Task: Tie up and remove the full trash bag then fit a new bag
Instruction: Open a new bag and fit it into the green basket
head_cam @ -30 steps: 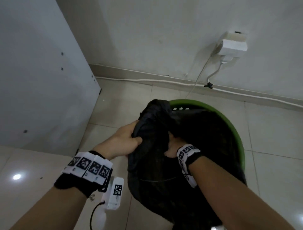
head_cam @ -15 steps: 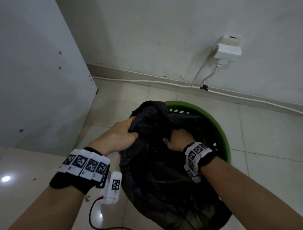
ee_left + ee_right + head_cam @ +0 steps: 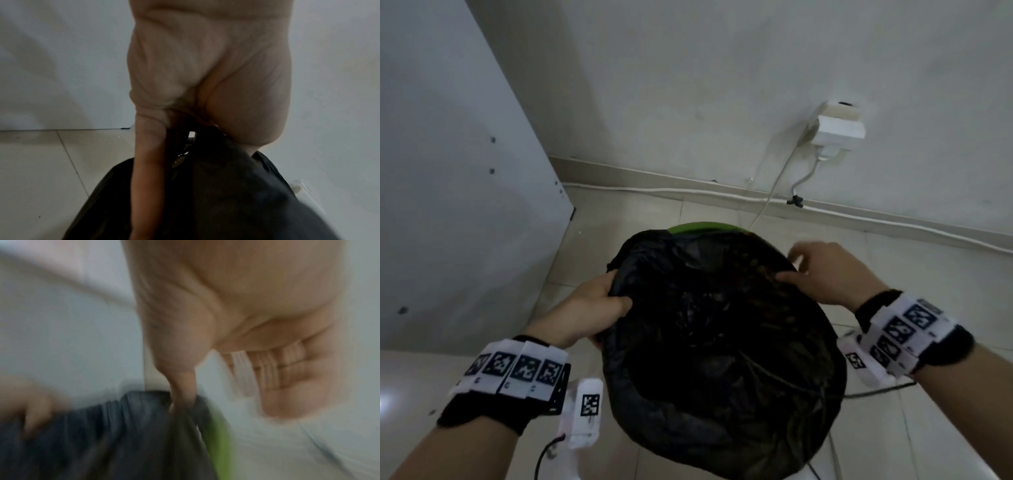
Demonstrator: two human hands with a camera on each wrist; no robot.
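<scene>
Pale floor tiles (image 3: 619,219) and a plain wall with a socket (image 3: 837,128) lie behind a green bin (image 3: 700,226), of which only a sliver of rim is seen past the black bag (image 3: 722,342) that fills it. The bag stands in the bin with its mouth spread wide; dark contents can be made out inside, though not what they are.

The left hand (image 3: 592,308) is closed on a gathered fold of the bag's rim at the near left, film being pinched between thumb and fingers; this is confirmed in the left wrist view. The right hand (image 3: 825,274) is at the far right rim: its thumb is pressed to the film, but the blurred right wrist view leaves it unclear whether anything is gripped.

The film is judged thin, soft and slippery, liable to stretch or tear under a loaded pull. The load is likely moderate. Hold is best taken on bunched rim material at opposite sides, not on a single layer, so that the edges can be drawn together for knotting.
</scene>
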